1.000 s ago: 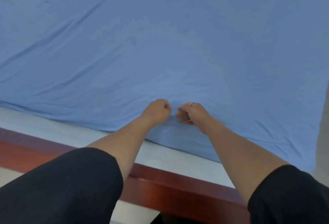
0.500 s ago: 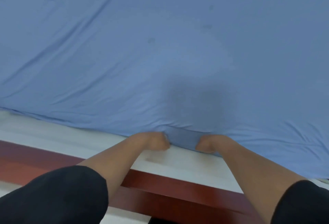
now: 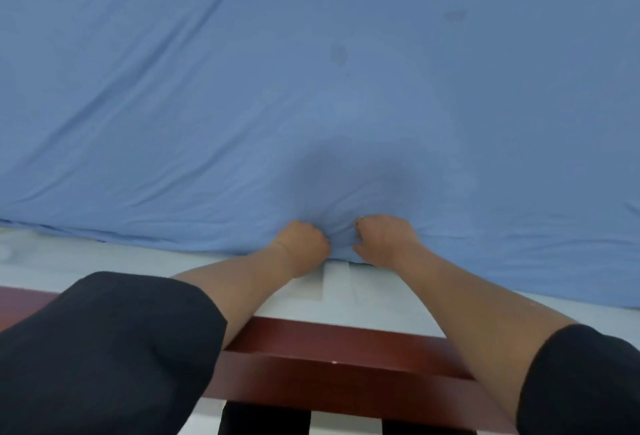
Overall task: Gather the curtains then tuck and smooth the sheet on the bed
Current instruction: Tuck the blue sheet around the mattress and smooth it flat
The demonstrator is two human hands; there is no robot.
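Observation:
A blue sheet (image 3: 311, 88) covers the bed and fills most of the view, with long diagonal creases on its left half. Its near edge lies along the white mattress side (image 3: 104, 261). My left hand (image 3: 303, 244) and my right hand (image 3: 384, 239) are fists side by side at that edge, each gripping a bunch of the sheet, which puckers between them. A ring shows on my right hand. No curtains are in view.
A dark red wooden bed frame (image 3: 346, 355) runs below the mattress across the bottom of the view. Black sleeves cover my upper arms at the lower left and lower right. A pale floor strip shows beneath the frame.
Both hands went from on top of the sheet down to its edge, and now they are closer together and slightly higher, with the fabric bunched between them.

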